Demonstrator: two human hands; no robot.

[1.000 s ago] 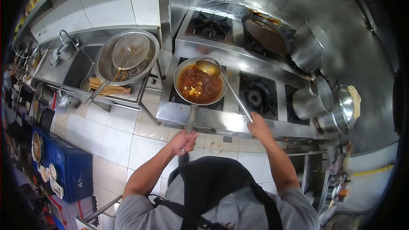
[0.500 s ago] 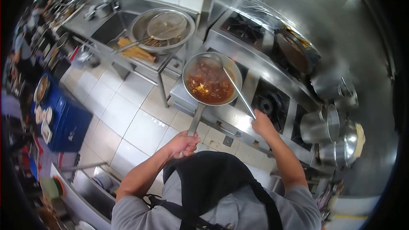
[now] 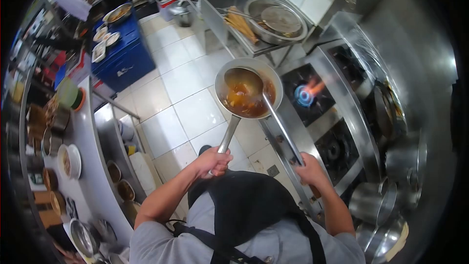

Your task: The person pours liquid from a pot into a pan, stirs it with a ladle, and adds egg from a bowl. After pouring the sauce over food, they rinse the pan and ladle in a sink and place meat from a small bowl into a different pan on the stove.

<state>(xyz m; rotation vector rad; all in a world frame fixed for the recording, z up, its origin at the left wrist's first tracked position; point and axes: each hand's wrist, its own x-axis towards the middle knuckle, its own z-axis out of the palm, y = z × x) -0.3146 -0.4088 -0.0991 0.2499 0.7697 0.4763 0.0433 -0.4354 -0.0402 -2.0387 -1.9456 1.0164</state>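
Lifted off the burner since the earlier frame, the round silver metal pan (image 3: 245, 61) now hangs mid-frame over the tiled floor (image 3: 198, 109), leaving a blue-orange flame (image 3: 305, 96) uncovered at its right. The left hand (image 3: 215, 162) has its grip clamped on the pan's handle; the right hand (image 3: 312, 169) clasps a long steel ladle (image 3: 283, 128), its bowl inside above red-brown sauce (image 3: 253, 111).

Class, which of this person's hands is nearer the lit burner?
Right. The right hand, around the ladle, is at the stove's front edge, nearer the lit burner; the left hand, around the pan's handle, is farther off, over the floor.
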